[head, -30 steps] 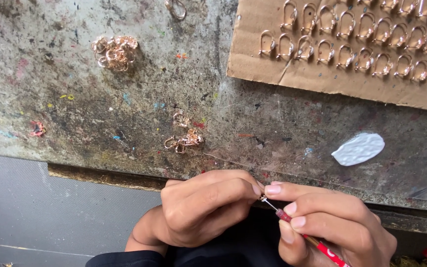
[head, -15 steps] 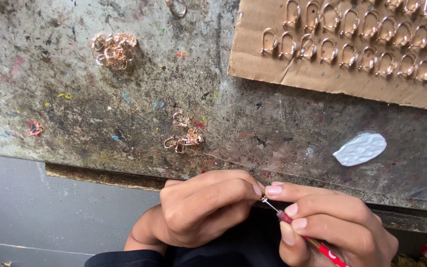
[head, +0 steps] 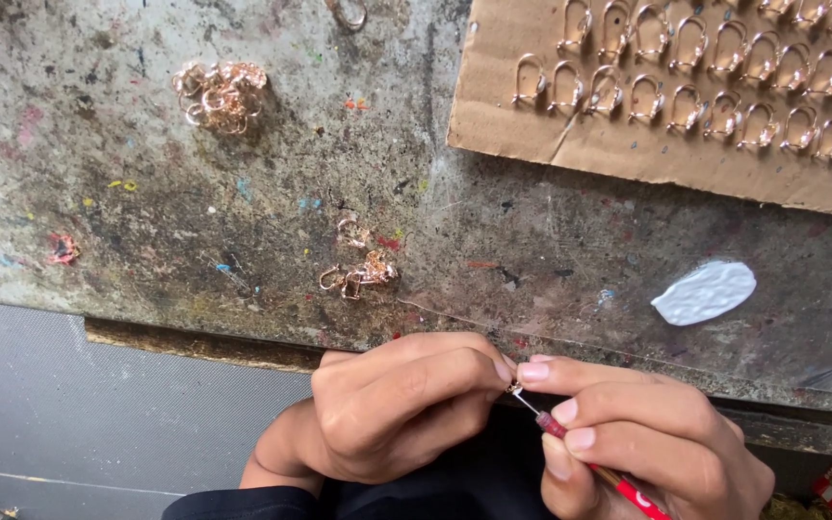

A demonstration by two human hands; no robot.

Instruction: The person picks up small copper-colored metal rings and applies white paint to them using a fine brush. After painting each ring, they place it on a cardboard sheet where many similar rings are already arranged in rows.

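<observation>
My left hand [head: 392, 409] is closed just below the workbench's near edge, its fingertips pinching a tiny rose-gold metal piece [head: 513, 387]. My right hand [head: 642, 438] holds a thin red-handled tool [head: 580, 453] like a pen, with its fine metal tip touching that piece. The two hands meet fingertip to fingertip. Most of the small piece is hidden by my fingers.
On the stained grey workbench [head: 195, 212] lie a heap of rose-gold rings [head: 221, 93] at the back left and a few loose pieces [head: 356, 270] near the front. A cardboard sheet [head: 628, 144] holds rows of rose-gold hoops [head: 686, 87]. A white paste blob [head: 703, 292] sits to the right.
</observation>
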